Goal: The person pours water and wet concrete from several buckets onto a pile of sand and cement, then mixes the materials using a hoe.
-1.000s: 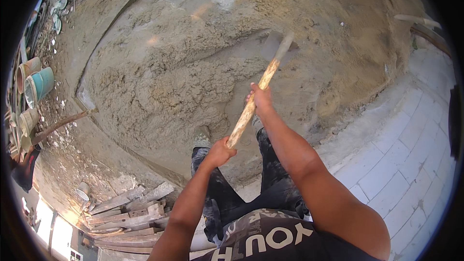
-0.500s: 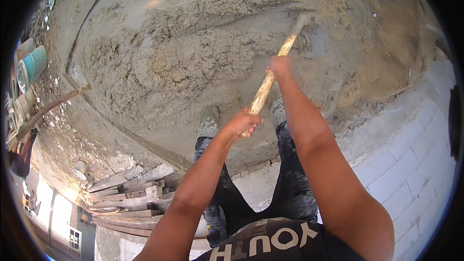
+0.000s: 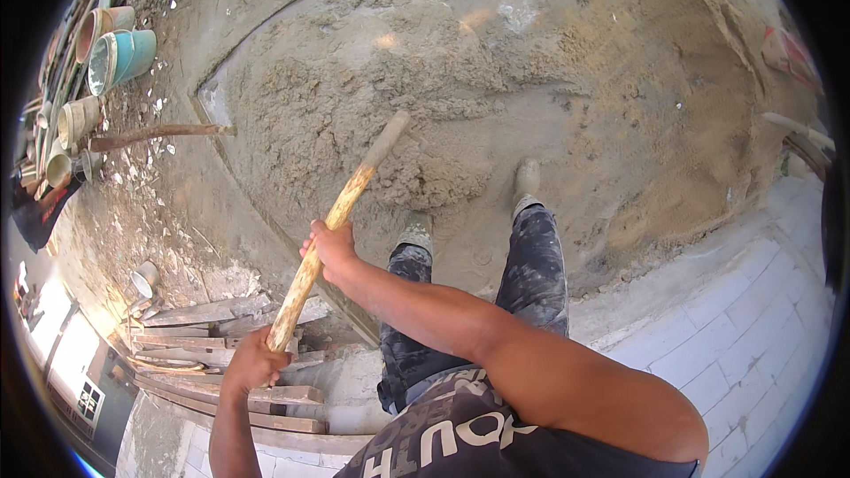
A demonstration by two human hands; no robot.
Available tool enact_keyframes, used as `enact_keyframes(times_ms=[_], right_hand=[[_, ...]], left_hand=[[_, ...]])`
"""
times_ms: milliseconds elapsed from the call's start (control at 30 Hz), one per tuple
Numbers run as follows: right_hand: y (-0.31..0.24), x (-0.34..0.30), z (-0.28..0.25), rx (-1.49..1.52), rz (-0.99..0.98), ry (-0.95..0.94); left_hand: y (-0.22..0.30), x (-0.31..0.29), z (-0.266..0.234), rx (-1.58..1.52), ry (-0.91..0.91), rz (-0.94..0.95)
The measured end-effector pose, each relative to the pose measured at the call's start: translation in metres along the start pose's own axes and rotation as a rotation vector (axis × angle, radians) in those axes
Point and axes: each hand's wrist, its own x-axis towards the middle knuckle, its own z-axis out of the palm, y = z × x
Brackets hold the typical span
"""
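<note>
Both of my hands grip the pale wooden handle of a hoe (image 3: pixel 352 190). At the lower end of the handle, above the stacked planks, my left hand (image 3: pixel 255 360) is closed around it. Further up, my right hand (image 3: pixel 329 248) wraps the shaft, its arm crossing in front of my body. The handle slants away to the right, and its far end is coated grey. That end meets a heap of wet grey mortar (image 3: pixel 328 115), where the blade is mostly hidden. My boots stand at the near edge of the mortar.
At the left are a turquoise bucket (image 3: pixel 133 57), other buckets and a wooden stick (image 3: pixel 164 134). Stacked planks (image 3: pixel 204 332) lie near left, beside a small pail (image 3: pixel 144 279). A pale block wall (image 3: pixel 726 327) runs along the near right. A raised edging (image 3: pixel 257 204) borders the mortar.
The hoe and both hands have moved left and toward me, its far end drawn from the right side of the mortar to the middle. The view has shifted too.
</note>
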Motion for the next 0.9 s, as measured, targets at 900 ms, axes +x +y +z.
enact_keyframes(times_ms=[900], right_hand=[[-0.672,0.224,-0.298,-0.843,-0.460,0.642]], left_hand=[[0.535,0.353,0.353,-0.596,-0.720,0.287]])
